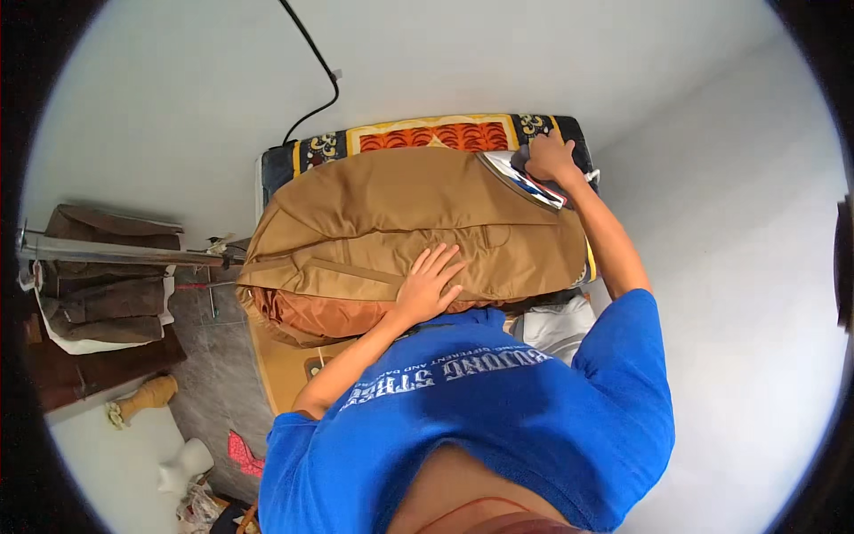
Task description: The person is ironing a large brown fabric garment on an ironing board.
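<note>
A tan lined garment (pixel 400 187) lies spread over a padded ironing surface, with its rust-coloured lining (pixel 327 312) showing along the near edge. My right hand (pixel 548 157) grips the handle of a clothes iron (pixel 527 183) at the garment's far right corner. The iron's pointed tip faces up and left, and its soleplate sits against the cloth. Flat on the garment's near middle rests my left hand (pixel 430 284), fingers apart, beside a stitched strip of the cloth. Wrinkles run through the fabric around those fingers.
A patterned cloth (pixel 434 137) covers the surface beneath the garment. A black cable (pixel 313 47) hangs along the wall behind. Left, dark garments (pixel 107 287) hang near a metal rail (pixel 127 252). Pale folded fabric (pixel 557 327) lies below the board; a pink cloth (pixel 244 454) is on the floor.
</note>
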### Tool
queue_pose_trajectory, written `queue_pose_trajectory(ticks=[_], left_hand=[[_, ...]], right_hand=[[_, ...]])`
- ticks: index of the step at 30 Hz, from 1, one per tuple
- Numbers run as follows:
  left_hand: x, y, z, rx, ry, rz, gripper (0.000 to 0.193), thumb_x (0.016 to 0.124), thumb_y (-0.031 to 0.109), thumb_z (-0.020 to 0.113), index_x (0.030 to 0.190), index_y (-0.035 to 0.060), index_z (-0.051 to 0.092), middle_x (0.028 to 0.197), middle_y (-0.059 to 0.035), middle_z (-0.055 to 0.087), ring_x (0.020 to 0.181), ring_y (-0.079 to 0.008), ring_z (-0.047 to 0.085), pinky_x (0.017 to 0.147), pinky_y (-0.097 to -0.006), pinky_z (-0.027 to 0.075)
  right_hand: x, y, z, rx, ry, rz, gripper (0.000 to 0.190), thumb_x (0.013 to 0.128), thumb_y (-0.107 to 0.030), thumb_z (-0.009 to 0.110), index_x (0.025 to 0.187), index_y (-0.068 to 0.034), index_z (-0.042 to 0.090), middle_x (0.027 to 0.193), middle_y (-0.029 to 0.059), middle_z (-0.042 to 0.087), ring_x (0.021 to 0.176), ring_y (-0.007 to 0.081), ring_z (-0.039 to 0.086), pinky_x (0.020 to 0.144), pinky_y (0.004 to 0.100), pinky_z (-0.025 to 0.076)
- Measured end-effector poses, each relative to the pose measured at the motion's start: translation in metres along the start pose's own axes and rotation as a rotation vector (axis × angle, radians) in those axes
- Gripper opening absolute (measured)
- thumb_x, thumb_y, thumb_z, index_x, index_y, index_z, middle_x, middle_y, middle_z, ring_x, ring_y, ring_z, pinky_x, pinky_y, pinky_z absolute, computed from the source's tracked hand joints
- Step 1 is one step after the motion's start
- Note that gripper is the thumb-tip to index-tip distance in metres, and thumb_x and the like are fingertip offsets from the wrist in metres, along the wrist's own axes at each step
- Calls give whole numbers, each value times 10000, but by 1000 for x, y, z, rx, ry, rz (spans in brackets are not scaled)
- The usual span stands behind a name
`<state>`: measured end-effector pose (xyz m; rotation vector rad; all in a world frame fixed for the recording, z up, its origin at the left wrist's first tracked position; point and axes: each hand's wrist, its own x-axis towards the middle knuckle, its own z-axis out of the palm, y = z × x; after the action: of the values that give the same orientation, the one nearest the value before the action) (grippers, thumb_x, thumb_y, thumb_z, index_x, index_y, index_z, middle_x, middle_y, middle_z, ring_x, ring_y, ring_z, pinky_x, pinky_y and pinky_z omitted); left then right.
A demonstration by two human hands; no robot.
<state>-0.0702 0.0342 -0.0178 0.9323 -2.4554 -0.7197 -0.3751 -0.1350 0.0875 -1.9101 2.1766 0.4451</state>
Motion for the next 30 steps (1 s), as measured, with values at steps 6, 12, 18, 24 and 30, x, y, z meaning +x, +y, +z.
queue_pose_trajectory(ticks=[6, 12, 18, 24, 30], left_hand=[[2, 1, -4, -50, 40, -17, 437, 868, 314, 608, 1255, 113, 576, 1443, -116, 418, 1350, -334, 352, 1110, -488, 281], [3, 0, -3, -28, 80, -5, 422, 855, 320, 621, 1219, 109, 595, 1423, -114, 441, 1328, -331, 378, 1095, -490, 300], [1, -1, -1, -39, 89, 5, 417, 840, 300, 621, 1193, 80, 614, 1419, -126, 443, 1337, -320, 368, 1099, -471, 293], [-2, -2, -2, -13, 104, 4, 421, 855, 315, 600, 1207, 84, 605, 1415, -128, 441, 1340, -321, 359, 1105, -464, 276], [1, 1, -3, -40, 102, 19, 415, 859, 308, 603, 1207, 82, 601, 1435, -124, 421, 1352, -312, 342, 1110, -464, 262]], right_hand=[[-14, 15, 26, -117, 132, -372, 222, 705, -208, 630, 848, -48, 685, 1031, 146, 549, 1079, 334, 455, 852, 567, 371], [-5, -5, -8, -79, -65, -36, 401, 770, -271, 591, 1086, -37, 667, 1273, 129, 551, 1303, 340, 378, 979, 701, 278], [2, -8, -31, -119, -112, 33, 443, 755, -267, 575, 1119, -30, 659, 1296, 115, 558, 1286, 324, 397, 979, 715, 264], [-39, -83, -82, -138, -28, -224, 409, 731, -261, 595, 1064, -40, 684, 1140, 139, 642, 1248, 335, 433, 992, 662, 243], [22, -134, -24, -100, -116, -225, 398, 749, -274, 580, 1045, -26, 677, 1194, 155, 619, 1319, 362, 374, 1005, 711, 197]])
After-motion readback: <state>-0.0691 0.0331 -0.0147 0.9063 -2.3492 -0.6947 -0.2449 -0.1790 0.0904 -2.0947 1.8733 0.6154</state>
